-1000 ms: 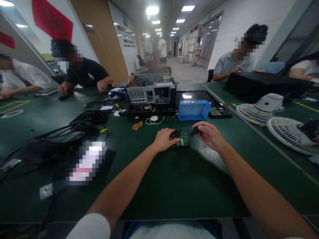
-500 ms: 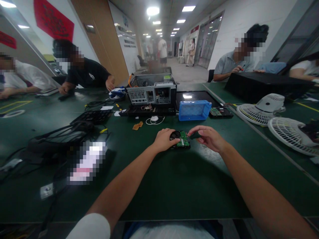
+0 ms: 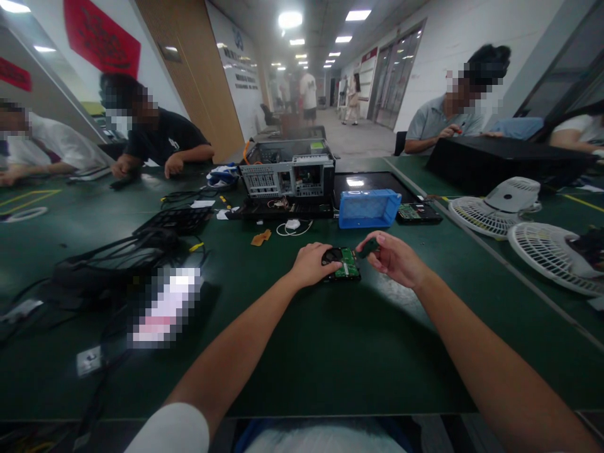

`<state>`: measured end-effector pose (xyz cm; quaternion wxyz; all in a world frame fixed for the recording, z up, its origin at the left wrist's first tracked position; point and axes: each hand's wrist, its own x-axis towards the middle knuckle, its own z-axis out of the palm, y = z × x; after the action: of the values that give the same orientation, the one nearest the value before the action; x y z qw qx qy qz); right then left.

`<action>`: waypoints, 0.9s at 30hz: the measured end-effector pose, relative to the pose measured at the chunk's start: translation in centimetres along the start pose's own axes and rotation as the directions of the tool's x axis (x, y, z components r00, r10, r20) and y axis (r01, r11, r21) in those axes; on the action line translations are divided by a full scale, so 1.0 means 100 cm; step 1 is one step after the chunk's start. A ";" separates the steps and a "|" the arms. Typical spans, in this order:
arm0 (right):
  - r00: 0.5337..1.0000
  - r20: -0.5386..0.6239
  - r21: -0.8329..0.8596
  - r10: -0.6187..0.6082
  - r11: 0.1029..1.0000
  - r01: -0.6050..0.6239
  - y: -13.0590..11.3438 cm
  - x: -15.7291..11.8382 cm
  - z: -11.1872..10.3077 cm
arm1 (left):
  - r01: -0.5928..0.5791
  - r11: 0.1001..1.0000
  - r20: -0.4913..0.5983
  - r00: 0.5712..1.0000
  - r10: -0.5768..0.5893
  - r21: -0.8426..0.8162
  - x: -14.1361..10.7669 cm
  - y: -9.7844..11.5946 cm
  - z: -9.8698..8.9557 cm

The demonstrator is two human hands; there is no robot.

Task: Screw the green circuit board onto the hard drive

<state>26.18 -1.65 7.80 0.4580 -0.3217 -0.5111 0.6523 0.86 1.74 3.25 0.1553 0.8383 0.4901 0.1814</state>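
Observation:
A hard drive (image 3: 348,267) lies on the green tabletop, its green circuit board facing up. My left hand (image 3: 311,264) is closed around its left side, fingers over the far edge and thumb across the board. Just right of the drive, my right hand (image 3: 394,258) pinches a short dark green piece (image 3: 367,248) between thumb and fingers. That piece slants, with its lower left end close to the drive's right edge. Whether the two touch, and exactly what the piece is, I cannot make out.
Beyond my hands stand an opened computer case (image 3: 285,179) and a blue plastic bin (image 3: 368,209). A board on a black unit (image 3: 418,212) lies right of the bin. White fans (image 3: 495,204) sit at right; cables and a black bag (image 3: 104,270) at left. Other people sit around the table.
My right hand has tilted the dark green piece, raising its right end, and the fingers have shifted. My left hand and the hard drive stay put. A person at the left has lowered a hand.

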 end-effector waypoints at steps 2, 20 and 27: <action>0.999 -0.034 0.008 0.005 1.000 -0.005 0.000 0.000 0.000 | 0.003 1.000 -0.001 1.000 -0.003 0.001 0.000 0.000 0.000; 0.990 -0.137 -0.049 -0.026 0.999 0.019 -0.004 -0.001 -0.006 | 0.000 1.000 0.001 1.000 0.000 0.000 0.000 0.000 -0.001; 0.999 -0.052 -0.066 0.006 0.998 -0.009 -0.004 -0.001 -0.010 | 0.008 1.000 0.008 1.000 -0.008 -0.001 0.000 -0.002 0.000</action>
<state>27.20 -1.38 7.93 0.4579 -0.3555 -0.5192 0.6280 0.77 1.86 3.19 0.1585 0.8369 0.4928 0.1776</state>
